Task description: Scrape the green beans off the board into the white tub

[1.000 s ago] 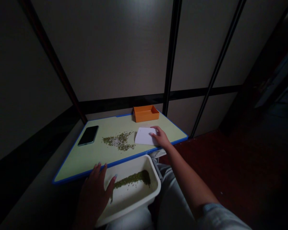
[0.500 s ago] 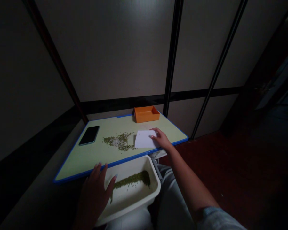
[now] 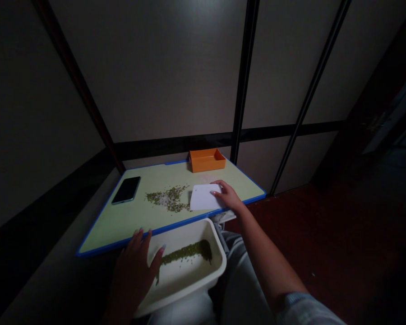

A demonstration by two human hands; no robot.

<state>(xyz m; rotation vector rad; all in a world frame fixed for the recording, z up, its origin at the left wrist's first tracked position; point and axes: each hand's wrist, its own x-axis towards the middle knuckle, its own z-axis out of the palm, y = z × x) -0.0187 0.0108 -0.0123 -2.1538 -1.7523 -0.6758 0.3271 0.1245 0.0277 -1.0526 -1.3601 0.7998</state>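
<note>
My right hand (image 3: 226,196) grips the right side of a white card (image 3: 203,197), thumb on its near face. The card is held low over the table, near its front edge. Just left of it lies a scattered patch of small green seeds (image 3: 177,201) with a whitish area in the middle. My left hand (image 3: 138,259) rests at the left end of a white plastic tub (image 3: 176,289), its fingers apart. Inside the tub a band of green seeds (image 3: 189,253) runs lengthwise, thickest at the right end. The tub sits below the table's front edge, above my lap.
The pale green table (image 3: 104,230) has a blue rim. A phone (image 3: 126,190) with a dark screen lies at its left, and an orange open box (image 3: 208,166) stands at the back. Panelled cupboard doors (image 3: 176,90) rise behind. Reddish floor (image 3: 291,216) shows at right.
Hardly anything differs. The view has shifted very slightly; both hands, the card and the seeds stay in the same places.
</note>
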